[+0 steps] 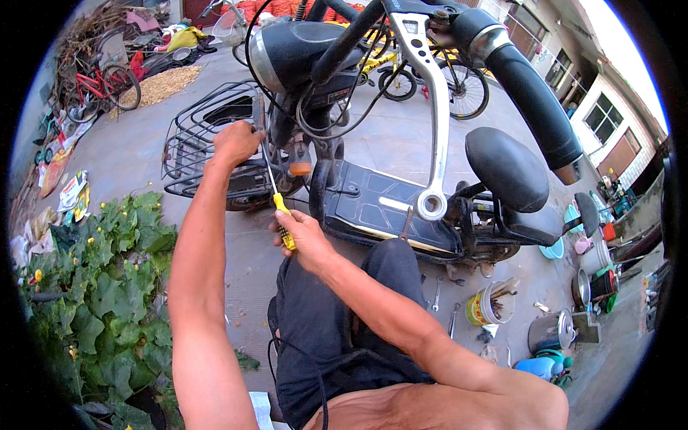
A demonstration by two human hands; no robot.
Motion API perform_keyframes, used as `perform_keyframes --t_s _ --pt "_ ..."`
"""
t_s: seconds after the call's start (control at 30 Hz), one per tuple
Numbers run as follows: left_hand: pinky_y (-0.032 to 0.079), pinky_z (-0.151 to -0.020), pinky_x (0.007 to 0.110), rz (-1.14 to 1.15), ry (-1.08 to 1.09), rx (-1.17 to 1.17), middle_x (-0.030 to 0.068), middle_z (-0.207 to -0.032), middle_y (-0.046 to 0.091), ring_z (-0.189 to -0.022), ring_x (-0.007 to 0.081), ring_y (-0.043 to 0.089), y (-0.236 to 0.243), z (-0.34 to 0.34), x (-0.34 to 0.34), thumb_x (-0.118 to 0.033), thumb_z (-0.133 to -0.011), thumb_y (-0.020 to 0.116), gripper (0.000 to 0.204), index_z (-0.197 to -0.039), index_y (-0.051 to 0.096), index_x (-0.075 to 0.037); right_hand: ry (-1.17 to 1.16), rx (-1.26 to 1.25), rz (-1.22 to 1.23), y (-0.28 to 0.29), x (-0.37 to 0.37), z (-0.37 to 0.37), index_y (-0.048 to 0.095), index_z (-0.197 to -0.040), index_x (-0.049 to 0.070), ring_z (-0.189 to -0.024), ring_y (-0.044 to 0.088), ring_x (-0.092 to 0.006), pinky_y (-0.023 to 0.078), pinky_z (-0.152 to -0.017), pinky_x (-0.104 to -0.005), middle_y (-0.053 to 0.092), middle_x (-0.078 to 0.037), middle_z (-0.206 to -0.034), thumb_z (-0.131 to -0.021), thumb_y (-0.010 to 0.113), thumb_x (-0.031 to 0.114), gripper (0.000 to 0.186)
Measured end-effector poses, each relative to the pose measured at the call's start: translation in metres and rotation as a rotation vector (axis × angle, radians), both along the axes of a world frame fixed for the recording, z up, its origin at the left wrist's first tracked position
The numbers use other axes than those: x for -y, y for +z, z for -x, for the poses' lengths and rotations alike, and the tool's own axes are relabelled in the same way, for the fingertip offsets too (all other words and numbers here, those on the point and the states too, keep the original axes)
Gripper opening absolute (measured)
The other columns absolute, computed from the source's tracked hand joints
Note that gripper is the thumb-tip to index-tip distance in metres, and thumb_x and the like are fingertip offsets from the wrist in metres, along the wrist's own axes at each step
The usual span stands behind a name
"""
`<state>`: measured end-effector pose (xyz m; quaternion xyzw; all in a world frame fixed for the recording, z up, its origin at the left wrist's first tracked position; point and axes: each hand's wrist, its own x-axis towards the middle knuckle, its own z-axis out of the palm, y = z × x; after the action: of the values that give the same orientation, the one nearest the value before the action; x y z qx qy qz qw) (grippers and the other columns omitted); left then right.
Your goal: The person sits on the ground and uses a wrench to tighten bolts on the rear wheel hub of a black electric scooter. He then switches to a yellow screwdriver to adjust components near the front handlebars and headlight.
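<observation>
My right hand [304,236] is closed round the yellow handle [282,206] of a screwdriver, whose metal shaft runs up toward my left hand [236,142]. The left hand's fingers are curled at the shaft's upper end, by a metal bracket [258,106] on the black wire basket [193,147] of a scooter; what exactly they grip is hidden. Just right of the shaft is an orange reflector [299,166]. The scooter's black footboard [362,204] lies beyond my knees, with a small wrench [405,223] upright at its edge. A long silver metal arm [433,107] hangs above it.
Leafy plants [107,301] grow at left. On the ground at right are loose wrenches [436,295], a yellow bucket [487,307], a metal pot [552,333] and blue containers [541,367]. Behind stand bicycles [107,86], piled clutter and the scooter's seat [505,168].
</observation>
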<state>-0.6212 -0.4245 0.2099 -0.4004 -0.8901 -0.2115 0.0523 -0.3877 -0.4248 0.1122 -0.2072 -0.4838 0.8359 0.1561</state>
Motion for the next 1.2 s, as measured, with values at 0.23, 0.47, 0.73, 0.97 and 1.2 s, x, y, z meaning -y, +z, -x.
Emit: perform_keyframes --t_s 0.23,0.47,0.73,0.97,1.2 --pt "0.050 -0.085 0.048 0.021 0.008 0.074 0.0200 -0.097 0.070 -0.097 0.0370 0.066 0.001 0.001 0.001 -0.047 -0.086 0.061 0.042 -0.097 0.075 -0.009 -0.043 0.146 -0.161 0.011 0.015 -0.005 0.053 -0.107 0.001 -0.059 0.058 -0.0107 0.041 -0.042 -0.0239 0.059 -0.004 -0.081 -0.093 0.064 0.032 0.035" --pt "0.050 -0.084 0.047 -0.024 0.002 0.017 0.0219 -0.094 0.070 -0.094 0.0381 0.067 0.003 -0.006 0.003 -0.045 -0.084 0.062 0.042 -0.090 0.075 -0.006 0.021 0.003 0.085 0.005 0.004 0.007 0.051 -0.104 0.006 -0.056 0.055 -0.0107 0.037 -0.039 -0.0233 0.059 -0.005 -0.084 -0.093 0.064 0.032 0.031" --pt "0.051 -0.081 0.047 -0.039 0.029 -0.035 0.0211 -0.093 0.070 -0.092 0.0380 0.068 -0.002 -0.004 0.004 -0.046 -0.087 0.059 0.044 -0.088 0.074 -0.005 -0.100 0.239 -0.374 0.024 0.016 0.007 0.053 -0.102 0.005 -0.055 0.052 -0.0091 0.039 -0.041 -0.0228 0.056 -0.003 -0.078 -0.095 0.061 0.031 0.028" --pt "0.052 -0.081 0.049 -0.047 0.009 -0.085 0.0217 -0.092 0.070 -0.091 0.0393 0.067 -0.009 -0.007 0.001 -0.046 -0.089 0.056 0.044 -0.093 0.073 -0.006 -0.138 0.079 -0.059 0.024 0.033 -0.003 0.052 -0.099 0.004 -0.049 0.047 -0.0079 0.033 -0.039 -0.0232 0.053 -0.003 -0.074 -0.096 0.059 0.032 0.029" --pt "0.051 -0.080 0.049 -0.011 0.036 -0.064 0.0212 -0.093 0.070 -0.092 0.0390 0.067 -0.006 -0.008 0.002 -0.045 -0.089 0.056 0.041 -0.095 0.073 -0.008 -0.168 0.082 -0.023 0.006 0.041 -0.002 0.051 -0.101 0.006 -0.048 0.047 -0.0080 0.033 -0.037 -0.0232 0.053 -0.003 -0.073 -0.097 0.058 0.033 0.029"
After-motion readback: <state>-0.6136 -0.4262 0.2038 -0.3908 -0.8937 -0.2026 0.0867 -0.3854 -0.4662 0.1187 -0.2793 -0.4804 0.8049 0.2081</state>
